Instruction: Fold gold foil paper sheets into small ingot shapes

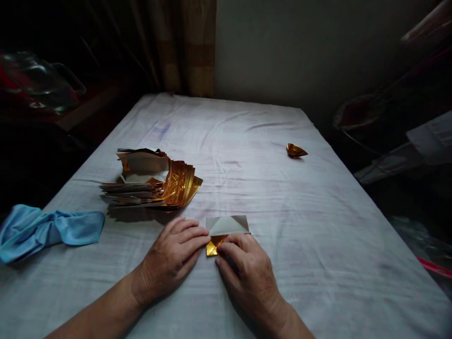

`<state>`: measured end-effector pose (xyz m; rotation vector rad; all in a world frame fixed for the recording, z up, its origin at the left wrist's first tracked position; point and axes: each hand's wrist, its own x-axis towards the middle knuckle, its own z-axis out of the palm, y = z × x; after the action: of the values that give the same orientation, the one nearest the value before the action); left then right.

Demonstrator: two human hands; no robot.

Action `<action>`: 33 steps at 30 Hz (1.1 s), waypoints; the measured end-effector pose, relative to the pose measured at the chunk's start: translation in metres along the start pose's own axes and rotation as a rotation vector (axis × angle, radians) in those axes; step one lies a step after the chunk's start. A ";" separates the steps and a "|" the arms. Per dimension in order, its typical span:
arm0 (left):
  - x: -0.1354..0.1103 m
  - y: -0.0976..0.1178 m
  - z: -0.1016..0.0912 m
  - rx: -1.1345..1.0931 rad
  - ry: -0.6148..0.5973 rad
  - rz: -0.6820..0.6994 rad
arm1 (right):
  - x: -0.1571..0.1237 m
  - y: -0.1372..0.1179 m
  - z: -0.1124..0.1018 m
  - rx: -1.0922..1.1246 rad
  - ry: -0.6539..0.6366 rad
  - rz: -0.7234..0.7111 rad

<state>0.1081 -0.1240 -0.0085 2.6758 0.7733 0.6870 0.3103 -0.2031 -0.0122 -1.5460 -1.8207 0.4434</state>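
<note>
A small sheet of foil paper [228,225], pale grey on its upper part and gold below, lies partly folded on the white cloth in front of me. My left hand [171,254] rests flat beside it, fingers stretched out and their tips at its left edge. With fingers curled, my right hand [249,270] holds the paper's lower edge near the thumb and index finger, covering its lower right part. Beyond my left hand stands a thick bundle of gold and grey foil paper [180,183]. Farther off to the right sits a folded gold piece [295,151] with a pointed end.
A crumpled blue cloth [63,229] lies at the left. The white tablecloth [247,120] has wrinkles and reaches back towards a wall and a curtain [190,47]. A clear glass jug [45,87] stands on a dark surface at the left. Dim objects line the right side.
</note>
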 end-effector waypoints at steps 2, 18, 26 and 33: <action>-0.002 0.000 -0.001 0.013 -0.012 -0.018 | 0.000 0.000 0.001 -0.011 -0.008 -0.003; -0.002 0.003 0.002 0.020 0.013 -0.054 | -0.001 -0.006 0.011 -0.307 0.051 -0.099; -0.001 -0.001 0.004 -0.020 0.013 -0.028 | -0.002 -0.004 0.019 -0.479 0.115 -0.182; 0.002 -0.002 0.008 0.002 0.036 -0.020 | -0.002 -0.004 0.018 -0.485 0.128 -0.194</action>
<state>0.1124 -0.1225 -0.0152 2.6610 0.8094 0.7312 0.2949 -0.2028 -0.0231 -1.6352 -2.0467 -0.2023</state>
